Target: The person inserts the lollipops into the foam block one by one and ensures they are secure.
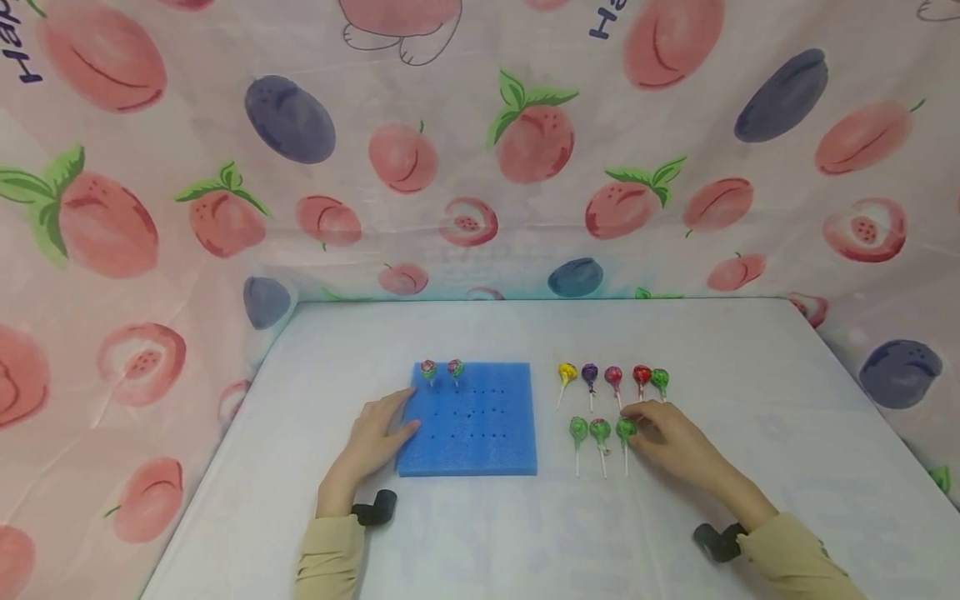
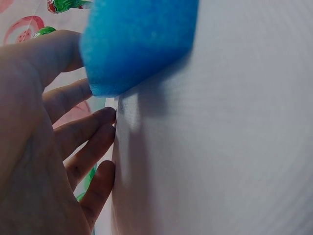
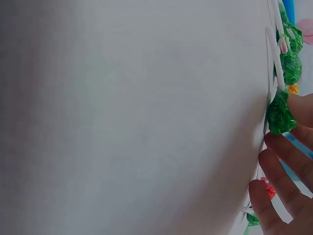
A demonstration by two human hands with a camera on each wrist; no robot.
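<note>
My left hand (image 1: 375,433) rests at the left edge of a blue foam block (image 1: 480,457), thumb and forefinger against it and the other fingers spread, as the left wrist view shows. Two lollipops with red-and-green wrappers, one on the left (image 1: 428,369) and one on the right (image 1: 455,369), stand upright at the block's back left. Over on the right, my right hand (image 1: 675,442) reaches to a green lollipop (image 1: 626,429) lying on the table. Its thumb and forefinger straddle the candy head (image 3: 281,115), the remaining fingers loosely extended to the table.
Beside that lollipop lie two more, a green one (image 1: 577,429) and a green-and-red one (image 1: 600,430). Behind them is a row with yellow (image 1: 567,372), purple (image 1: 590,373), pink (image 1: 613,377), red (image 1: 642,374) and green (image 1: 660,379) lollipops. Rows of small holes dot the foam. A fruit-print cloth hangs behind the white table.
</note>
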